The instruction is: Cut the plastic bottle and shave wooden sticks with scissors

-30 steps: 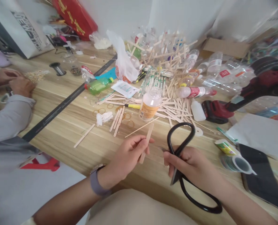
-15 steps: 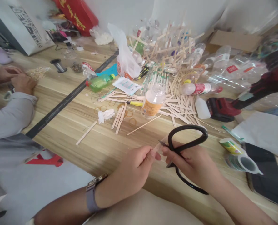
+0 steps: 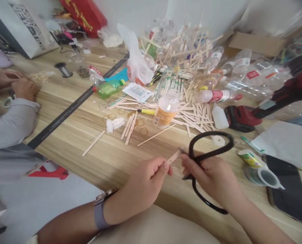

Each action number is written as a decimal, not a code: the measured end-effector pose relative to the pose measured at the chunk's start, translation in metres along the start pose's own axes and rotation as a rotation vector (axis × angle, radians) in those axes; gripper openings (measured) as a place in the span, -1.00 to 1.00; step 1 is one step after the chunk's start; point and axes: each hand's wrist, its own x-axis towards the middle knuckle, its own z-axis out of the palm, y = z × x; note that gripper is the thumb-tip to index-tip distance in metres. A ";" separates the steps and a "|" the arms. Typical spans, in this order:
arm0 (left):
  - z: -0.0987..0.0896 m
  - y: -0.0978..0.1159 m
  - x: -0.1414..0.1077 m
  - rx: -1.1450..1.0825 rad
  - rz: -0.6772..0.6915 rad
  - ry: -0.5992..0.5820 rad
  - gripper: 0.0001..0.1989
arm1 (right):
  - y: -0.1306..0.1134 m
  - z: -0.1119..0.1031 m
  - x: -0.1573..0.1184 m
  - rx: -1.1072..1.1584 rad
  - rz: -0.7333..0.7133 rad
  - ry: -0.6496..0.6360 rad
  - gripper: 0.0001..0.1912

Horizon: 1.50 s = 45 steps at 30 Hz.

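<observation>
Between thumb and fingers, my left hand [image 3: 148, 183] pinches a flat wooden craft stick [image 3: 173, 157], which has a small hole near my thumb. My right hand [image 3: 212, 176] is closed around a pair of black-handled scissors [image 3: 212, 149] near the pivot, with the handle loops spread wide. The scissor blades lie at the far end of the stick; whether they touch it I cannot tell. Several short wooden sticks [image 3: 129, 127] lie on the table beyond my left hand, beside a crumpled white tissue [image 3: 114, 124]. One more stick [image 3: 93, 143] rests farther left.
Past my hands stands a clear jar with an orange label [image 3: 166, 110], among scattered sticks [image 3: 199, 117]. Bottles [image 3: 252, 73] and a red-black power tool [image 3: 242, 117] fill the right side, with a phone [image 3: 290, 189] nearer. At left, another person's hands [image 3: 23, 86] work over small pieces.
The scissors and my right hand have shifted slightly right, toward the stick's far end, baring more of the stick. A small white roll now shows behind the handle. My left hand stays almost still.
</observation>
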 end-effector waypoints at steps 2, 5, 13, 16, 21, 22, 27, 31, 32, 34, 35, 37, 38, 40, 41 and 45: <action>0.000 0.001 0.000 0.000 0.012 0.004 -0.69 | -0.001 0.001 0.000 0.019 0.013 -0.016 -0.54; 0.000 0.002 0.000 0.002 0.012 0.001 -0.67 | -0.004 0.000 0.000 0.042 0.050 -0.012 -0.51; 0.001 0.003 0.002 -0.005 0.036 -0.005 -0.66 | -0.005 -0.004 -0.001 0.089 0.089 -0.062 -0.49; 0.001 0.003 0.001 -0.014 0.030 -0.013 -0.66 | -0.004 -0.005 -0.002 0.101 0.120 -0.057 -0.48; 0.001 0.003 0.001 -0.022 0.015 -0.021 -0.65 | -0.004 -0.006 -0.002 0.071 0.075 -0.039 -0.47; 0.001 0.004 0.002 -0.020 0.017 -0.022 -0.65 | -0.004 -0.005 -0.002 0.067 0.057 -0.053 -0.48; 0.000 0.003 0.003 0.002 0.012 -0.031 -0.64 | -0.002 -0.005 -0.001 0.012 -0.026 -0.028 -0.50; 0.000 0.004 0.000 0.055 0.037 0.005 -0.62 | 0.002 -0.013 -0.001 -0.093 -0.021 0.135 -0.49; 0.000 0.004 -0.001 0.088 0.053 0.033 -0.61 | 0.002 -0.016 -0.002 -0.136 0.016 0.211 -0.48; 0.000 0.006 -0.002 0.139 0.104 0.111 -0.59 | 0.000 -0.019 -0.007 -0.200 0.045 0.312 -0.51; 0.000 0.006 -0.002 0.156 0.118 0.150 -0.59 | -0.002 -0.020 -0.010 -0.222 0.051 0.338 -0.53; 0.000 0.007 -0.001 0.182 0.099 0.195 -0.60 | -0.006 -0.019 -0.016 -0.260 0.068 0.393 -0.56; 0.000 0.007 -0.001 0.199 0.078 0.195 -0.62 | -0.009 -0.018 -0.018 -0.270 0.056 0.412 -0.57; 0.000 0.007 0.000 0.227 0.048 0.162 -0.65 | -0.012 -0.015 -0.017 -0.259 -0.026 0.356 -0.58; 0.000 0.007 0.000 0.229 0.046 0.140 -0.66 | -0.012 -0.013 -0.016 -0.241 -0.080 0.305 -0.60; 0.003 0.009 -0.002 0.236 0.068 0.082 -0.72 | -0.009 -0.004 -0.007 -0.132 -0.077 0.164 -0.66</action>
